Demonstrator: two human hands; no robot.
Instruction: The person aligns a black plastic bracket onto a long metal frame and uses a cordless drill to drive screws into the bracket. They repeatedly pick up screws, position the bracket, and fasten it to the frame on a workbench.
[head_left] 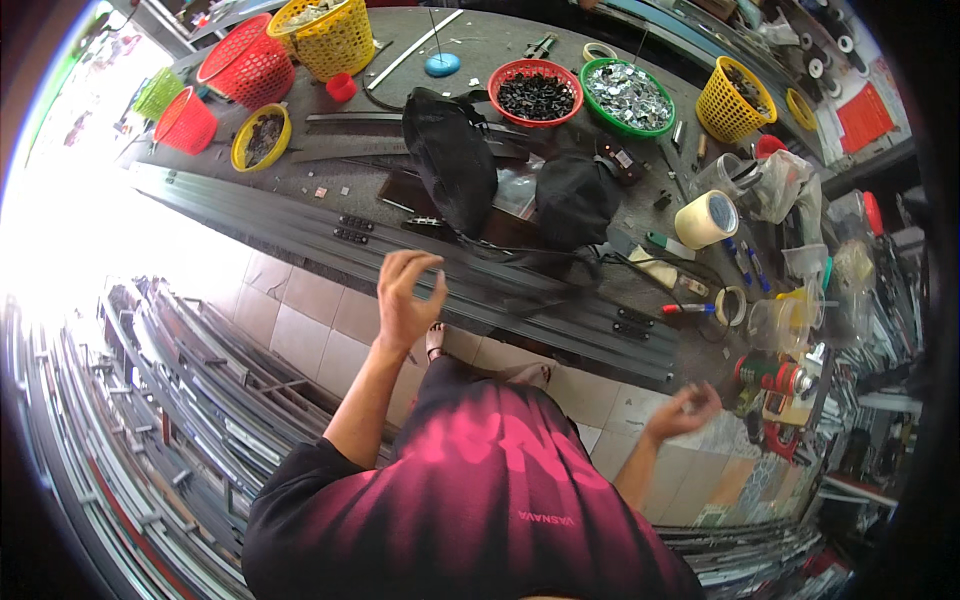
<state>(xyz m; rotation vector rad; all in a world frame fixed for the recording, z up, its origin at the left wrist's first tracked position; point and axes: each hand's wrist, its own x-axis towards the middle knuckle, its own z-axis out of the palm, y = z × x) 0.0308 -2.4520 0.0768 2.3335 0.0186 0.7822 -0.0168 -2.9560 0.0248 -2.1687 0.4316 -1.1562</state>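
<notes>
My left hand [408, 298] hovers over the near edge of the long dark metal profiles [270, 215] lying across the bench. Its fingers are curved, with the thumb apart, and I see nothing held in it. Off the right end of the profiles, beyond the bench's near edge, is my right hand [686, 412]. It is slightly smeared and its fingers look bent, so what they hold, if anything, is unclear. Small black fittings [352, 229] sit on the profiles ahead of my left hand, and more black fittings [632, 322] lie near their right end.
Two black cloth-like bundles [450, 160] lie behind the profiles. A red basket [535, 92] of black parts and a green basket [628, 97] of shiny parts stand farther back. Rightward are a tape roll [706, 219], markers and a power tool [772, 374]. Metal bars [200, 385] fill the lower left.
</notes>
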